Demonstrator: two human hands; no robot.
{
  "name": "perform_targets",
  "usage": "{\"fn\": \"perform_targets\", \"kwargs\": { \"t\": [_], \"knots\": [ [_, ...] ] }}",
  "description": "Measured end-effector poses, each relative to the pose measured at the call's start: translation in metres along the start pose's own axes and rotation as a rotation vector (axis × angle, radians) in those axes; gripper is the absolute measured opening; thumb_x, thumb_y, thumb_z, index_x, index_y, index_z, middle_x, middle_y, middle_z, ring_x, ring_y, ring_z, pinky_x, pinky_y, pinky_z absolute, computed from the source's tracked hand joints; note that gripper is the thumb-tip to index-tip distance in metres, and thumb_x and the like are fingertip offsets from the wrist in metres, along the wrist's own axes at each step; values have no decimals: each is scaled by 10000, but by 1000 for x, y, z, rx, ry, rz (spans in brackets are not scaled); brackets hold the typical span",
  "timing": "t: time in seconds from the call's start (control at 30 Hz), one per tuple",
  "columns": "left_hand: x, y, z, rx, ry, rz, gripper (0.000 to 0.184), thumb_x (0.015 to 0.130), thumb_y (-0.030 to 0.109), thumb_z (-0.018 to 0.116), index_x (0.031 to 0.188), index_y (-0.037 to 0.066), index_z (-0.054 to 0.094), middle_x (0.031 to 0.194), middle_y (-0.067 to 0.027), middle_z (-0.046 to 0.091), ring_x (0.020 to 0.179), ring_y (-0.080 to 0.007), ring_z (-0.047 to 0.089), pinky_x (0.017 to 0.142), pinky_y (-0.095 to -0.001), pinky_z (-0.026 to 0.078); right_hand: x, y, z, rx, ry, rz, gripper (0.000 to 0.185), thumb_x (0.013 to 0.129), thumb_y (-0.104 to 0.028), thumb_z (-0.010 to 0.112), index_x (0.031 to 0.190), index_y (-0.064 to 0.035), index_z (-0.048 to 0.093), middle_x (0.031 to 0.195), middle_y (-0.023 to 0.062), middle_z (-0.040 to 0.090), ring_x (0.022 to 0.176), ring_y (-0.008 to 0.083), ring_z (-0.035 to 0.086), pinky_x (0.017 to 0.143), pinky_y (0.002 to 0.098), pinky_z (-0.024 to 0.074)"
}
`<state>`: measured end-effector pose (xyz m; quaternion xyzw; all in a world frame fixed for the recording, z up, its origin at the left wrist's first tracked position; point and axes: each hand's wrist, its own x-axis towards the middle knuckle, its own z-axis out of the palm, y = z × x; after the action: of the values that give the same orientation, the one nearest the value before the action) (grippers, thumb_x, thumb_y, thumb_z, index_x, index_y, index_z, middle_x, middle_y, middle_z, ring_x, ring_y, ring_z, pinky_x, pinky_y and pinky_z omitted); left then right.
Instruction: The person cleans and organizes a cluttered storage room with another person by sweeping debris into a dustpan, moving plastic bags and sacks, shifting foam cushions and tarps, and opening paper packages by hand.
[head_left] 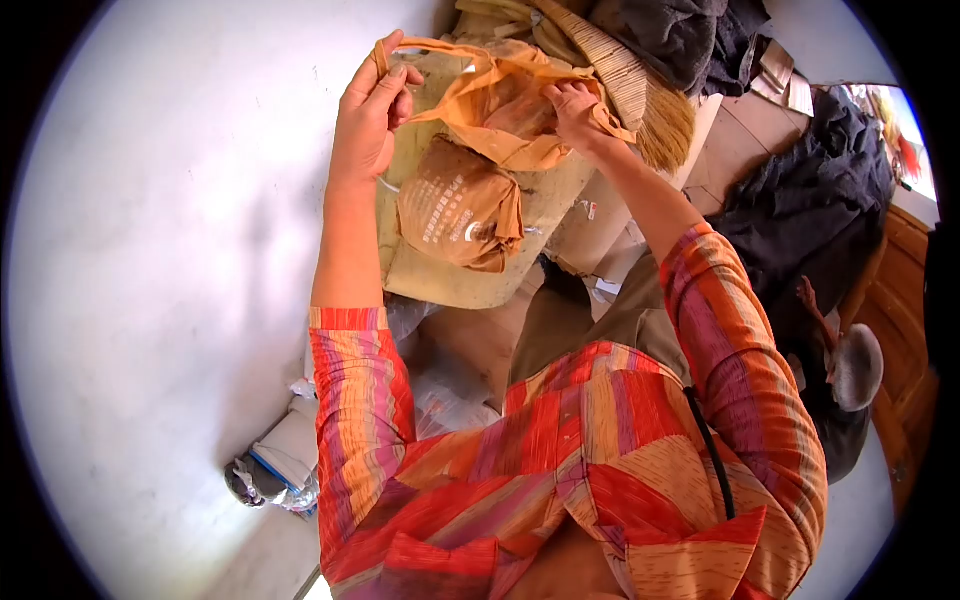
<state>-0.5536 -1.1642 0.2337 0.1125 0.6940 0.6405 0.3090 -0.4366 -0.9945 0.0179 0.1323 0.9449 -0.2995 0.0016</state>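
An orange plastic bag (pixel 465 105) is stretched between my two hands above a yellowish board. My left hand (pixel 380 95) is closed on the bag's handle at its left end. At the other end my right hand (pixel 574 110) lies against the bag's crumpled opening, its fingers partly bent; whether they pinch the plastic is unclear. Just below the bag, a wrapped orange-brown bundle (pixel 455 210) with white printing rests on the yellowish board (pixel 450 283).
A straw broom (pixel 665 120) lies behind the board at the right, near dark cloth (pixel 670 40). More dark fabric (pixel 810 200) hangs farther right, by a brown wooden piece (pixel 900 320). A white wall (pixel 180 220) borders the left side. Clear plastic (pixel 445 395) lies below the board.
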Motion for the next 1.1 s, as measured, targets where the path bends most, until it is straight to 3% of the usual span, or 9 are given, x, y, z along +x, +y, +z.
{"fn": "perform_targets", "kwargs": {
  "t": [0.17, 0.27, 0.4, 0.47, 0.6, 0.83, 0.9, 1.07, 1.1],
  "knots": [
    [-4, -7, -16, 54, 0, 53, 274, 865, 124, 479, 1126, 71, 543, 774, -3, 527, 543, -30, 366, 482, -156, 295, -20, -3, -3, 66, -8, 21, 373, 673, -41, 577, 1026, -157, 548, 874, 75, 552, 877, 284, 524, 728, 369, 439],
    [-9, -7, -19, 32, -2, 37, 254, 864, 124, 484, 1099, 68, 563, 773, -3, 528, 541, -29, 365, 480, -150, 295, -29, -10, -7, 174, 23, 194, 375, 683, -85, 590, 1040, -197, 566, 918, 88, 558, 883, 281, 528, 723, 366, 444],
    [-16, -11, -19, 21, -25, 29, 249, 866, 121, 481, 1093, 62, 565, 778, -5, 527, 539, -27, 362, 480, -152, 298, -36, -11, 1, 116, 68, 86, 357, 681, -96, 594, 1027, -186, 574, 960, 76, 555, 890, 272, 531, 727, 357, 448],
    [-20, -11, -21, 15, -8, 30, 246, 868, 116, 477, 1089, 58, 567, 778, -7, 526, 538, -27, 360, 482, -153, 302, -34, -18, -3, 86, -208, 245, 313, 685, -92, 591, 988, -166, 577, 969, 55, 542, 910, 261, 527, 730, 350, 452],
    [-22, -10, -28, -64, 78, 60, 244, 872, 110, 470, 1088, 51, 566, 772, -13, 528, 544, -32, 358, 500, -161, 321, -57, -23, 12, 44, 40, -115, 248, 697, -65, 569, 942, -99, 572, 976, 69, 514, 953, 254, 495, 724, 360, 455],
    [-40, -3, -14, 88, -12, 75, 264, 880, 114, 457, 1109, 13, 542, 770, 0, 502, 554, -38, 332, 531, -173, 319, -53, -27, 15, -174, 184, -44, 225, 701, -49, 537, 911, -113, 586, 971, 62, 526, 948, 246, 508, 719, 366, 460],
    [-39, -5, -21, 64, -5, 81, 266, 879, 117, 459, 1109, 12, 541, 771, -3, 502, 554, -37, 332, 530, -171, 319, -46, -24, 12, -128, -132, -3, 214, 700, -42, 526, 891, -110, 596, 944, 58, 549, 902, 259, 539, 707, 366, 466],
    [-43, -8, -20, 16, 18, 81, 271, 877, 120, 467, 1114, 8, 536, 772, -7, 501, 556, -35, 336, 534, -171, 325, -44, -14, 24, 10, -111, -25, 232, 722, -57, 516, 938, -103, 587, 990, 53, 555, 887, 261, 556, 714, 351, 477],
    [-42, -9, -20, -1, 31, 90, 272, 877, 124, 470, 1114, 8, 536, 773, -6, 500, 557, -34, 337, 540, -171, 329, -47, -14, 26, -116, 57, -196, 252, 735, -59, 504, 973, -112, 568, 1011, 55, 547, 894, 258, 554, 716, 352, 477]
  ]
}}
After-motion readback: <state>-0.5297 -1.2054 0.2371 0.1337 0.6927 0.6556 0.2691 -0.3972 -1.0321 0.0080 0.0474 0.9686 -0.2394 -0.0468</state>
